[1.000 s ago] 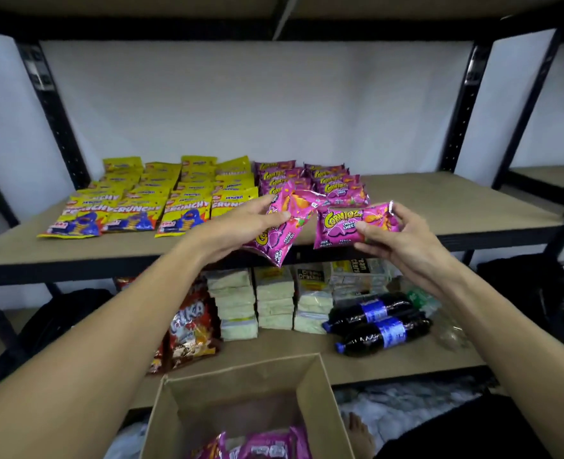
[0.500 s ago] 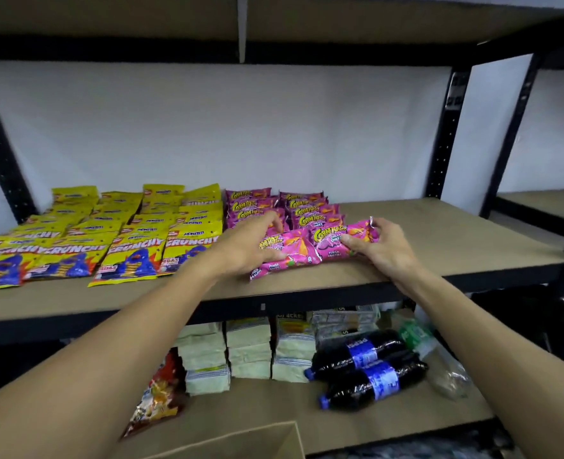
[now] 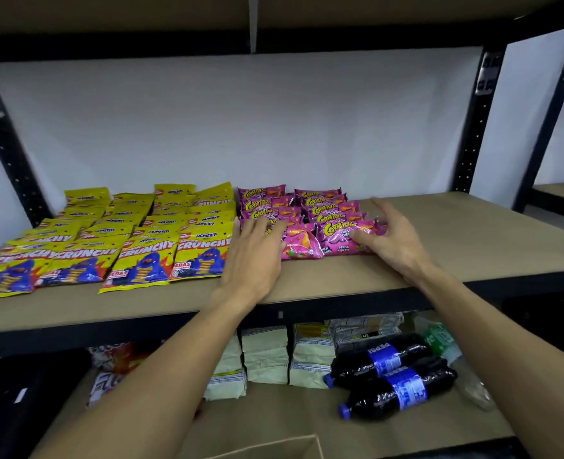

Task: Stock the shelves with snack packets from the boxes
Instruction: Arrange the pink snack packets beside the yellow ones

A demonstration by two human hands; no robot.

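On the middle shelf (image 3: pixel 340 283), at the front of the pink block, two packets lie flat side by side, touching at their inner ends.

Left front pink packet (image 3: pixel 302 245): orange print facing up, its left part hidden under the left hand (image 3: pixel 255 251).
Right front pink packet (image 3: pixel 342 238): logo readable, right way up in my view.

Left hand: palm down, fingers straight and spread. The fingertips lie on the left front pink packet and reach the row behind it. Nothing is pinched; the hand lies flat and is not closed round anything.

Right hand (image 3: pixel 395 241): fingers apart and loosely extended, with the thumb touching the lower right part of the right front pink packet. The upper fingers are motion-blurred over the packet's right end, so I cannot tell whether they touch it. I see no curl round the packet.

Behind these two, the other pink packets (image 3: pixel 320 205) sit in two columns, overlapping back toward the wall. Directly to their left, yellow packets (image 3: pixel 143 256) fill four overlapping columns, and the nearest column is just beside the left hand.

Lower shelf (image 3: pixel 290 422): stacks of pale packets (image 3: pixel 265 356). To their right are two cola bottles (image 3: pixel 386 359) on their sides, one against the other. Red bags (image 3: pixel 118 359) sit in shadow at the left.

Bottom edge of view: a strip of the cardboard box (image 3: pixel 280 450), contents not visible.
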